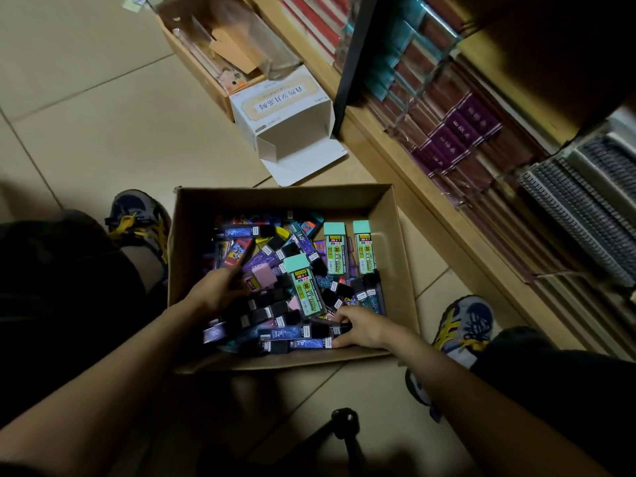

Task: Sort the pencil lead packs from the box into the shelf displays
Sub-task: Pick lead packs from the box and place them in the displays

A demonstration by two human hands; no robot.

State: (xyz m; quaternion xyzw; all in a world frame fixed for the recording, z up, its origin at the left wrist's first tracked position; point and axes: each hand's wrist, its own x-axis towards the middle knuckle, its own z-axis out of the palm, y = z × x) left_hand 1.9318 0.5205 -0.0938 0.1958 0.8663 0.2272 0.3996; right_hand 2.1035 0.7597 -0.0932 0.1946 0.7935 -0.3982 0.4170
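An open cardboard box point(392, 215) lies on the floor between my feet. It is full of several pencil lead packs: dark purple and black ones, pink ones, and larger mint-capped packs point(335, 247). My left hand point(216, 290) is inside the box at its left side, fingers curled round a slim dark pack point(246, 259). My right hand point(361, 327) is at the box's near right corner, fingers curled onto dark purple packs point(303, 343) at the front. The shelf displays point(481, 139) rise on the right.
An open white carton point(285, 108) lies on its side beyond the box, with a wooden tray of clutter point(220, 49) behind it. My shoes point(461, 328) flank the box. A dark tripod-like object point(344, 421) stands on the beige tiles near me.
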